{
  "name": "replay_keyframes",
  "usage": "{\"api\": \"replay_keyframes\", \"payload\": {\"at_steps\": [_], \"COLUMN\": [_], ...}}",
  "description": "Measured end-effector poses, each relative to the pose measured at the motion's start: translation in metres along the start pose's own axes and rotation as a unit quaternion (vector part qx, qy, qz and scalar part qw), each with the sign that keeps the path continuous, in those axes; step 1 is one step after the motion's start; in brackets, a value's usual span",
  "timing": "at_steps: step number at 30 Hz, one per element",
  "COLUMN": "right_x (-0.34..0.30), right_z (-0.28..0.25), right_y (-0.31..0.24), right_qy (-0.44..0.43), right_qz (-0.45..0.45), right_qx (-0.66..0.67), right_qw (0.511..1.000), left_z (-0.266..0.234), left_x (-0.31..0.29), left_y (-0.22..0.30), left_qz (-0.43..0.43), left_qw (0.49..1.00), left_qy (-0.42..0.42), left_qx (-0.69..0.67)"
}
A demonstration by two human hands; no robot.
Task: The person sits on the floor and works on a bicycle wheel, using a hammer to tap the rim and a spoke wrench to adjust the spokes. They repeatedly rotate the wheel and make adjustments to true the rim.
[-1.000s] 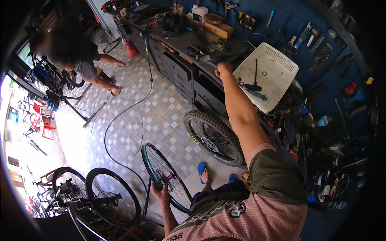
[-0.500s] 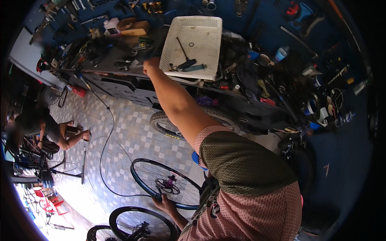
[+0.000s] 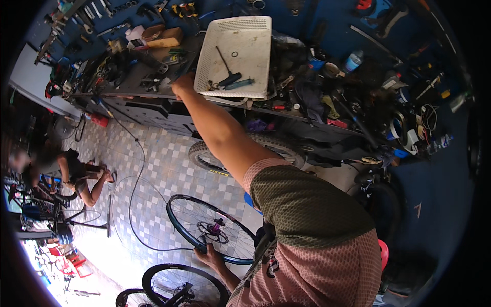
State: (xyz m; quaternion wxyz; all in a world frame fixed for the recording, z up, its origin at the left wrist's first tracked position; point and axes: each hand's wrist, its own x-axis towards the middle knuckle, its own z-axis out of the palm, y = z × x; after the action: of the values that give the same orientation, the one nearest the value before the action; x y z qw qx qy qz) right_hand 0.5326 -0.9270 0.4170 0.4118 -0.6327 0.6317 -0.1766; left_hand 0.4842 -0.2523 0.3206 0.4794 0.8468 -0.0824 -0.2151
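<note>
Reaching far across the cluttered table (image 3: 153, 92), my right hand (image 3: 183, 84) rests at the left edge of the white basket (image 3: 240, 51); I cannot tell whether its fingers are closed. My left hand (image 3: 210, 254) is clamped on the rim of the bare bicycle wheel (image 3: 212, 230), upright on the near floor. Risk, in my judgement: the basket overhangs the table edge, so a careless tug could spill its tools; the wheel could roll if that grip loosens.

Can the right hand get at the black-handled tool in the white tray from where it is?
Probably yes. The right hand is at the workbench by the white tray's left rim, and the black-handled tool lies uncovered inside. Only the low rim stands between. The left hand holds the bare wheel.
</note>
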Motion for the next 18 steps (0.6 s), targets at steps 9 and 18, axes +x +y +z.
{"api": "replay_keyframes", "payload": {"at_steps": [9,18], "right_x": [0.016,0.017], "right_z": [-0.003,0.0], "right_y": [-0.008,-0.007], "right_qy": [-0.103,-0.033], "right_qz": [-0.103,0.062], "right_qx": [-0.216,0.112], "right_qw": [0.965,0.991], "left_z": [0.003,-0.006], "left_x": [-0.028,-0.02], "left_y": [0.007,0.002], "left_qz": [0.036,0.01], "left_qw": [0.995,0.998], "left_qy": [0.086,0.058], "left_qx": [-0.026,-0.028]}}
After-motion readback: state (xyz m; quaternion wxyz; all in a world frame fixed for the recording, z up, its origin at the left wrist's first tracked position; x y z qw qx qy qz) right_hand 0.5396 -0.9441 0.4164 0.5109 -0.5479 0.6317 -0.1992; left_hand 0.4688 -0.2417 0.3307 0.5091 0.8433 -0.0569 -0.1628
